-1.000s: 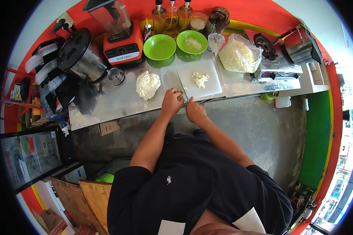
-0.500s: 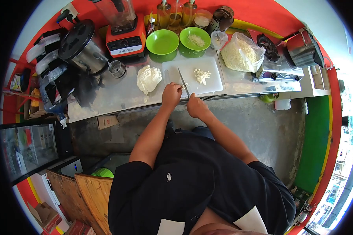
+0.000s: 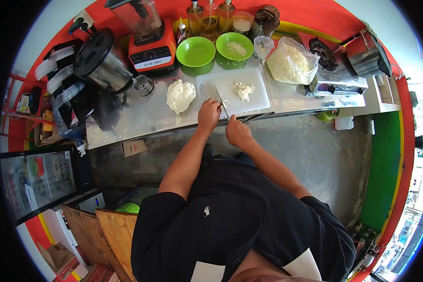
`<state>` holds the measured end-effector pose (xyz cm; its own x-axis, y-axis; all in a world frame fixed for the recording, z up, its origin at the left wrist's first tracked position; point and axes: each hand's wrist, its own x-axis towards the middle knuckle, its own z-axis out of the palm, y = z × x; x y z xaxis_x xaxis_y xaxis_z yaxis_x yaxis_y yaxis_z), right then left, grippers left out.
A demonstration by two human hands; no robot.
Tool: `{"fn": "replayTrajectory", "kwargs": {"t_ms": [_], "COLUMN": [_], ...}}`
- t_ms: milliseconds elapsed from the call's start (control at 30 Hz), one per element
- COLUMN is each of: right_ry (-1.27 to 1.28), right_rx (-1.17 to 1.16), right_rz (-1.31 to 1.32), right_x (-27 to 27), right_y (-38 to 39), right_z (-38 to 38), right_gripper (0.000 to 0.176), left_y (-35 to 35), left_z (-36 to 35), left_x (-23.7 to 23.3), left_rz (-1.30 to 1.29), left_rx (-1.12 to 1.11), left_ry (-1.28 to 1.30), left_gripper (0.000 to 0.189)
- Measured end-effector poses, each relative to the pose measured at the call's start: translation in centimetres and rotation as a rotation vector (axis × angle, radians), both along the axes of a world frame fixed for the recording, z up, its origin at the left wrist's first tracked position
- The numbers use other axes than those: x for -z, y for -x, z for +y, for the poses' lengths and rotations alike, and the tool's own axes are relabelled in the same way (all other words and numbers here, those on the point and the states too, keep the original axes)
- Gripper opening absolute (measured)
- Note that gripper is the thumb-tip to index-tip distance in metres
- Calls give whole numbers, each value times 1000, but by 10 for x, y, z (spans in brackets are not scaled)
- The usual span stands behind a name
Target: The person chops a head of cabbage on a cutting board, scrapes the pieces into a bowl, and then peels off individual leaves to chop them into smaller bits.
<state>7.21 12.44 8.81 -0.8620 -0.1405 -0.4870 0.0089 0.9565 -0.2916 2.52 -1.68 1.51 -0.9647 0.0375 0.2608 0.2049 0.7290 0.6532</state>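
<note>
My right hand (image 3: 238,132) is wrapped round the handle of a knife (image 3: 221,100). The blade points away from me over a white cutting board (image 3: 210,89). Close beside the blade, at the board's near edge, my left hand (image 3: 209,114) has its fingers curled together; whatever they pinch is too small and covered to name. A few white shreds (image 3: 226,101) lie just right of the blade. Farther right on the board is a small heap of chopped white pieces (image 3: 244,91). A crumpled white plastic bag (image 3: 181,96) rests on the counter left of the board.
Behind the board stand two green bowls (image 3: 196,51), the right one holding white shreds (image 3: 235,48). A clear bag of shredded food (image 3: 289,63) sits right, before a gas stove (image 3: 339,84). A red blender (image 3: 152,51), metal cup (image 3: 143,85) and steel container (image 3: 105,63) occupy the left.
The whole view has shifted slightly to the right. Both hands stay at the board's near edge, the right on the knife, with only small movement.
</note>
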Motion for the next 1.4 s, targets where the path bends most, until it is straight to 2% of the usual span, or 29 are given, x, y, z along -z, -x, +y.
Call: {"fn": "replayTrajectory", "kwargs": {"t_ms": [167,300,400,567,667,733,833,967,1033,1100,1233,1400], "right_ry": [34,-8,-3,-7,2,-18,6,20,81,41,28,20], "right_rx": [-13,-44,-45,-1,-9,-45,-13,29,44,3,-20,-9], "right_rz": [28,15,29,37,49,20,21,26,39,29,16,38], "right_x": [10,-7,1,21,11,-5,-3,20,14,2,-14,16], "right_y": [0,13,3,-8,2,6,-4,-13,-5,4,-4,-12], "right_z": [3,3,4,3,3,3,0,-4,-5,-2,1,1], "right_gripper": [28,31,28,26,26,27,27,27,26,28,28,28], "left_y": [-2,-1,-2,-5,-5,-4,-5,-5,-4,-3,0,5], "left_z": [2,-3,-5,-6,-10,-14,-16,-14,-15,-15,-15,-15], "left_x": [-1,0,4,5,7,5,4,3,5,7,11,7], "left_rz": [28,-16,52,98,93,78,0,-56,-8,42,-60,-119], "left_rx": [-60,-44,23,21,11,12,1,-32,-26,-15,-50,-88], "left_ry": [8,-6,-37,2,-49,-65,-118,-184,-139,-91,-225,-328], "left_gripper": [10,9,9,14,17,16,16,14,13,13,11,9]}}
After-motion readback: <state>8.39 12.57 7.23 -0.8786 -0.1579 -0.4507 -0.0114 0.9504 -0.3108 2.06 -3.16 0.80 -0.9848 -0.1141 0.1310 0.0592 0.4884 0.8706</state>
